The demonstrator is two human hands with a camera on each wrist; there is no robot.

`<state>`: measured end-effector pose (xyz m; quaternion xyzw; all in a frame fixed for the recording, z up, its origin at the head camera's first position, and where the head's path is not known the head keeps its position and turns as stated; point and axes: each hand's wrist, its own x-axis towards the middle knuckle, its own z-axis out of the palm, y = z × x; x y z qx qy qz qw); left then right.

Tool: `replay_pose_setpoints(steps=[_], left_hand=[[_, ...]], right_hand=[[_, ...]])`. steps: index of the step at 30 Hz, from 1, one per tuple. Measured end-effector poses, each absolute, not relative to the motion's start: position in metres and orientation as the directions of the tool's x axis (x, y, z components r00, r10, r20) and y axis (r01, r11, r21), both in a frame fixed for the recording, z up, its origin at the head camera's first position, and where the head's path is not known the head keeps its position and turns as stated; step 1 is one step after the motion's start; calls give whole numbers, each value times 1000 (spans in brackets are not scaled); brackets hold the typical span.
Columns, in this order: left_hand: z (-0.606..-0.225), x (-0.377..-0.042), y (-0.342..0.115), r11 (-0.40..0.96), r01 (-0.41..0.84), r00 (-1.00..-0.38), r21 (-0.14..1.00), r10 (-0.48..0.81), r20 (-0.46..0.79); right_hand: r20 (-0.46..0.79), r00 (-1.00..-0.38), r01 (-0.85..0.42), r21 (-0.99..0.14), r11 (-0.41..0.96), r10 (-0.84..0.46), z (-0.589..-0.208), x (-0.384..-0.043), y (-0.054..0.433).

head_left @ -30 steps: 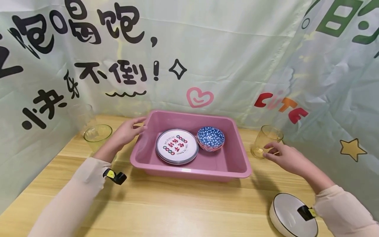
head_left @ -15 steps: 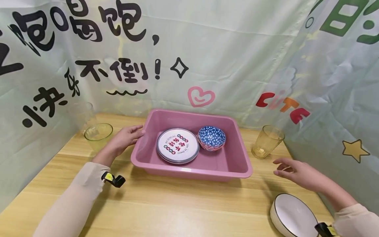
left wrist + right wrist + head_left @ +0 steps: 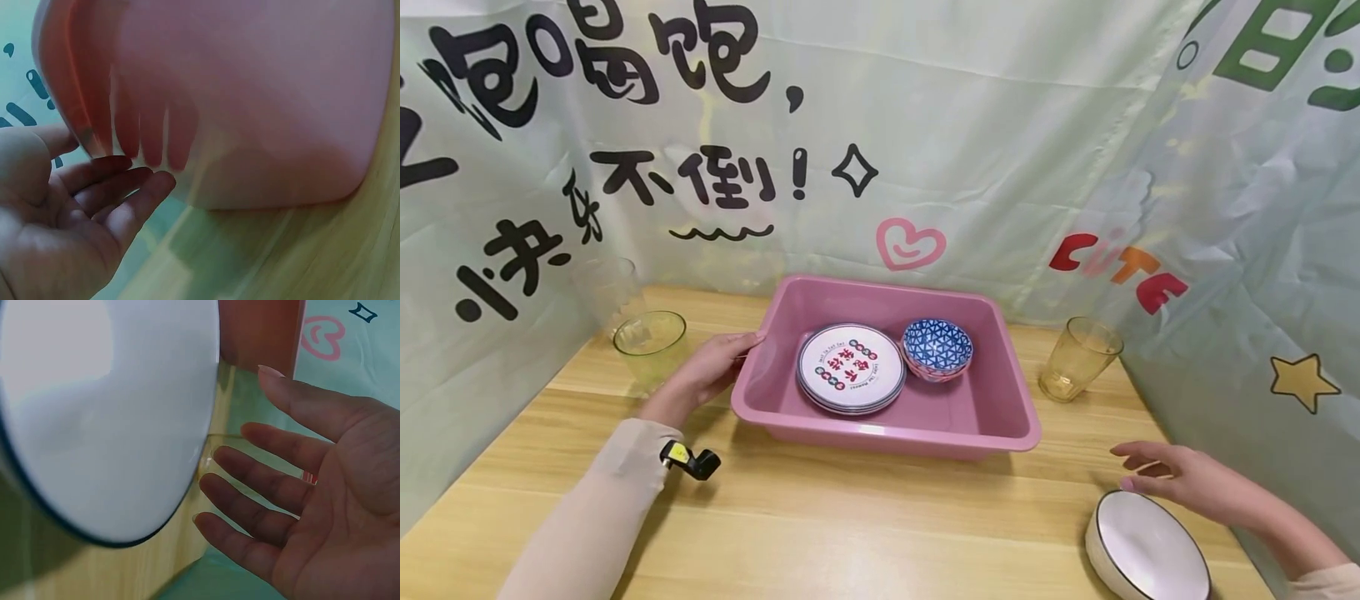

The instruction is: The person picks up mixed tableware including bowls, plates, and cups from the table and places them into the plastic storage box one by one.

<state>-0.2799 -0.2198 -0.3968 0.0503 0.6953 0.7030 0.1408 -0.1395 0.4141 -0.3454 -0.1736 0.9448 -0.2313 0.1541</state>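
- Left hand (image 3: 715, 371): held the left rim of the pink tub (image 3: 880, 437) in a narrow grip, thumb over the rim and fingertips against the outer wall.
- Right hand (image 3: 1198, 483): held nothing; fingers spread and loosely bent, palm side toward the cream bowl (image 3: 1150, 542).
- Cream bowl: dark-rimmed, on the counter (image 3: 865, 517) just beside the right hand, on its near side; the right wrist view showed a gap between thumb and bowl rim.
- Pink tub: on the counter between the two hands, touched by the left only.
- Stack of plates (image 3: 852, 369): inside the tub, to the right of the left hand; top plate white with red characters.
- Blue-patterned bowl (image 3: 937, 346): in the tub, just right of the plates, farther from the left hand; reddish below, whether a second bowl could not be told.
- Amber glass (image 3: 1078, 362): on the counter, beyond the right hand and to its left.
- Green glass (image 3: 651, 354): just left of the left hand, partly behind the wrist.
- Clear glass (image 3: 613, 292): behind the green glass, farther from the left hand.
- Printed cloth (image 3: 985, 125): hung beyond both hands.
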Motion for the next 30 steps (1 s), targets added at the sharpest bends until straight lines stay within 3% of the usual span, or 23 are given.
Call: replay_pose_setpoints(steps=[9,20,30], left_hand=[[-400,-277,-217,-57,-142,-959,988,255,-123],[-402,-276,-213,-92,-177,-962,980,227,-152],[-401,-276,-214,-100,-181,-962,978,223,-156]], right_hand=[[-298,-858,-193,-569,799,-419,-356,-134,424],[-247,-865,-267,-512,817,-437,-367,-130,430],[-280,-877,-216,-493,843,-389,-370,-130,433]])
